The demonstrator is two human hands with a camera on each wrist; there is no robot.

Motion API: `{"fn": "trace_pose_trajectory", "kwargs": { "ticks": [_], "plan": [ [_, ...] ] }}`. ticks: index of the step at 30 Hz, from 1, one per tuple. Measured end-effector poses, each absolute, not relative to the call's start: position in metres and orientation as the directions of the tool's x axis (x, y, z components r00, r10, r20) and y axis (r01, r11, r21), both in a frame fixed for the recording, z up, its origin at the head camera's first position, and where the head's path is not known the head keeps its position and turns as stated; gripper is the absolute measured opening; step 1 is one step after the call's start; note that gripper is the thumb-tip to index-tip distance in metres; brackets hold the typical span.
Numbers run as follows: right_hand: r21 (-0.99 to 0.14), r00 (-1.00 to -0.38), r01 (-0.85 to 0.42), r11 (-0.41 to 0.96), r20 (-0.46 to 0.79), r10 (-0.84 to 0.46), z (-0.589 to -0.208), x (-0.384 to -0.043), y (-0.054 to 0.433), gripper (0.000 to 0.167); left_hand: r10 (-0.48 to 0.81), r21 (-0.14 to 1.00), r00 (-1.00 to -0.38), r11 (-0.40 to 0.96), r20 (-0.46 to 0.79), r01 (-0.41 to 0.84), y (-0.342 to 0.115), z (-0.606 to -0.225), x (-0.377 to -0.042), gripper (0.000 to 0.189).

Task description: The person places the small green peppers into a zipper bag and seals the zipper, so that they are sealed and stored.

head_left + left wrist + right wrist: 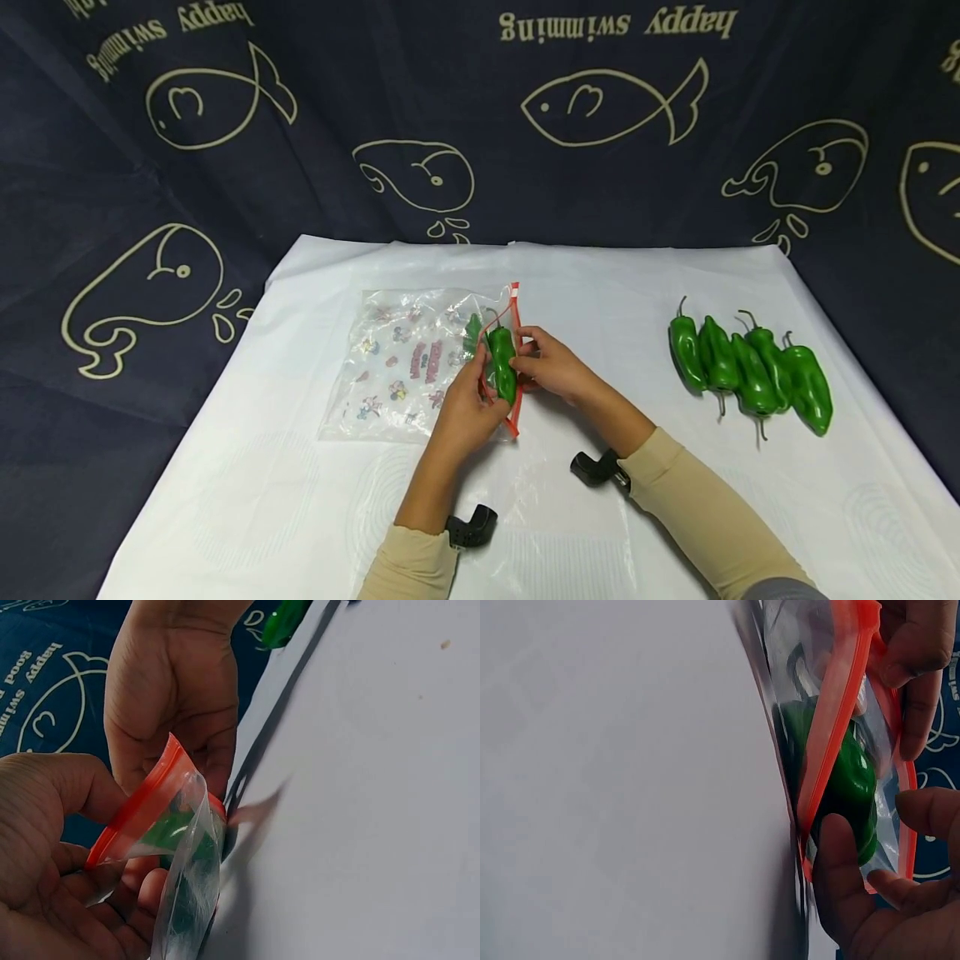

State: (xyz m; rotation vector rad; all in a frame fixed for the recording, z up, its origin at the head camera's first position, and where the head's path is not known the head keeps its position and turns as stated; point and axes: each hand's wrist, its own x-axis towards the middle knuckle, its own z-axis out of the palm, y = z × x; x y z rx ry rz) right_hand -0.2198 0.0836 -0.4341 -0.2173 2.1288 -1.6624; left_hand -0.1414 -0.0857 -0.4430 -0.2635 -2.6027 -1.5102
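A clear zip bag (pixel 386 375) with a red zip edge (pixel 832 742) lies on the table, its mouth facing right and spread apart. A green pepper (pixel 501 354) lies in the mouth, and another green shape (pixel 472 335) shows through the plastic beside it. My left hand (pixel 467 408) holds the bag at the red rim, its thumb and fingers bent around the edge in the left wrist view. At the mouth, my right hand (pixel 553 364) has its thumb against the pepper's end and its fingers spread in the right wrist view.
Several green peppers (pixel 757 375) lie side by side on the right of the white-covered table (pixel 300 500). A dark blue cloth (pixel 480 100) printed with fish and whales hangs behind it. Each wrist wears a black camera mount (pixel 474 527).
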Motion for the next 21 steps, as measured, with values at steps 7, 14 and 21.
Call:
{"fn": "trace_pose_trajectory", "kwargs": {
  "ticks": [7, 14, 21],
  "plan": [
    [-0.958, -0.891, 0.136, 0.253, -0.23, -0.392, -0.4326, -0.2175, 0.0845, 0.058, 0.092, 0.836, -0.976, 0.503, 0.199, 0.218, -0.0853, -0.4423, -0.142, 0.087],
    [-0.963, -0.878, 0.194, 0.187, -0.255, -0.406, -0.4336, -0.2178, 0.0851, 0.058, 0.092, 0.84, -0.977, 0.499, 0.194, 0.213, -0.0852, -0.4417, -0.1426, 0.088],
    [-0.959, -0.856, 0.266, 0.101, -0.283, -0.432, -0.4319, -0.2151, 0.0829, 0.061, 0.095, 0.858, -0.98, 0.473, 0.176, 0.2, -0.0854, -0.4417, -0.1431, 0.088]
  ]
}}
